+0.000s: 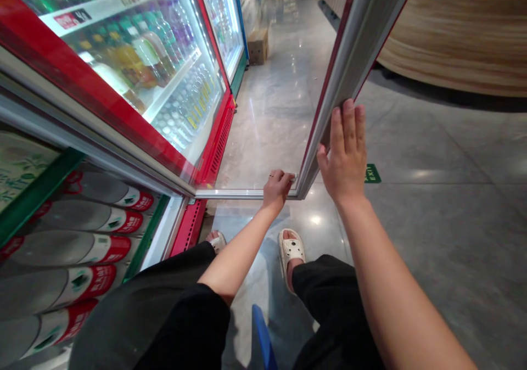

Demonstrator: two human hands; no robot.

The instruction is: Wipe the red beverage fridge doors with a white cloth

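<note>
Head view, step in hand: I am working the open glass door [263, 139] of the drinks cooler [123, 112]; I judge it is mid-swing, though which way I cannot tell from here.
Head view, where the door is: it stands wide out from the cabinet over the grey floor [432, 222], hinged near the red base, its free edge farthest from the shelves.
Left hand: my left hand [279, 186] is curled around the door's bottom rail near the outer corner, fingers wrapped under it, a ring showing.
Right hand: my right hand [345, 150] lies flat on the door's upright edge frame [354, 51], fingers straight and pressed together, thumb out to the side.
Arm pose: both arms reach forward and down; I am crouched or seated low, knees apart, sandals [291, 247] on the floor.
Inside the cooler: large bottles [74, 249] lie in a row on the low shelf beside my left knee.
Next move, as I judge it: it calls for an even push or pull with both hands, keeping fingers off the closing edge.
</note>
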